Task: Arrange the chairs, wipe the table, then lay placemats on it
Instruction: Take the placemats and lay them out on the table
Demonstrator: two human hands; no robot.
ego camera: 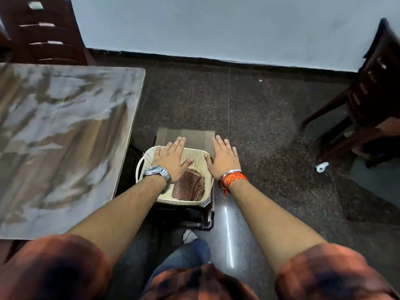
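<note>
A cream plastic basket (206, 191) stands on a dark stool (203, 215) just right of the marbled table (60, 135). Inside it lies a red-and-white checked cloth (190, 185). Brown woven placemats (186, 135) stick out behind the basket's far rim. My left hand (172, 159), with a metal watch at the wrist, hovers flat over the basket's left side, fingers spread. My right hand (223, 156), with orange thread and a bangle at the wrist, is spread over the right rim. Neither hand holds anything. One dark wooden chair (43, 31) stands beyond the table, another chair (368, 100) at the right.
Dark speckled floor (259, 109) stretches between table and right chair, up to a pale wall. A small white scrap (321, 166) lies on the floor near the right chair. My leg and shoe (189, 236) are just in front of the stool.
</note>
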